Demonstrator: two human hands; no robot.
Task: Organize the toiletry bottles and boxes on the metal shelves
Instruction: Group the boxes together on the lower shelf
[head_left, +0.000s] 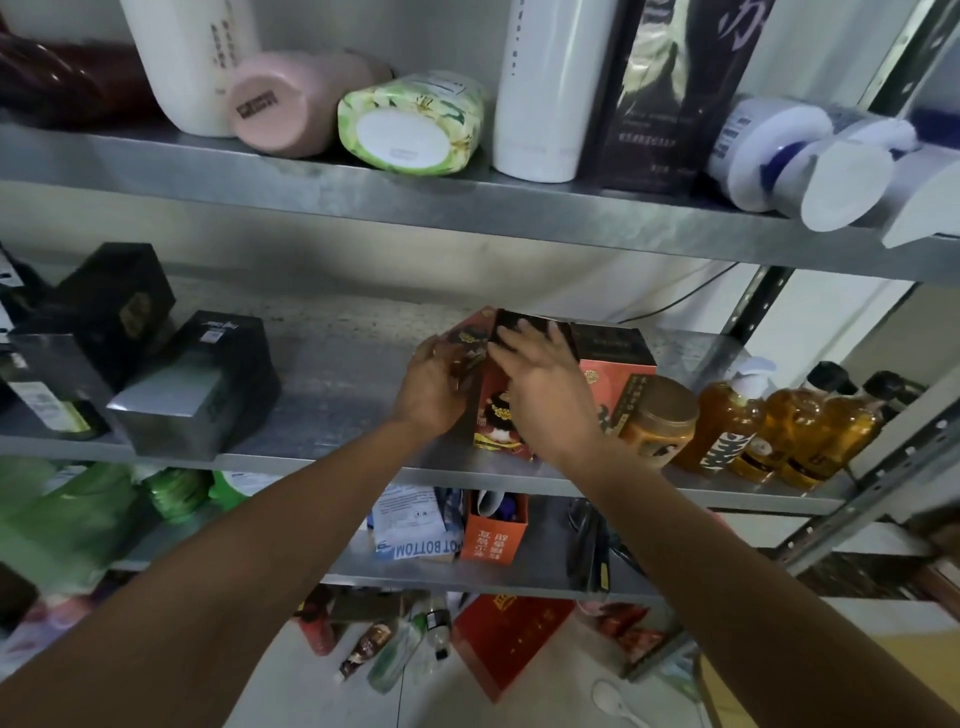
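Metal shelves (363, 197) are filling the view, and both hands are meeting at a red box (493, 421) standing on the middle shelf (332, 374). The left hand (434, 387) is gripping the box's left side, fingers curled round its edge. The right hand (543, 382) is lying on its dark top, fingers nearly straight and spread, hiding most of it. Whether that top is a flap or a separate small box is proving hard to tell. Below the grip, an open orange box (493, 535) is holding items too blurred to name. Just right of the grip, 1 second red box (615, 371) is standing, then 1 amber jar (660, 421) and 3 amber bottles (789, 431). Well left of the grip, 3 dark boxes (197, 384) are sitting.
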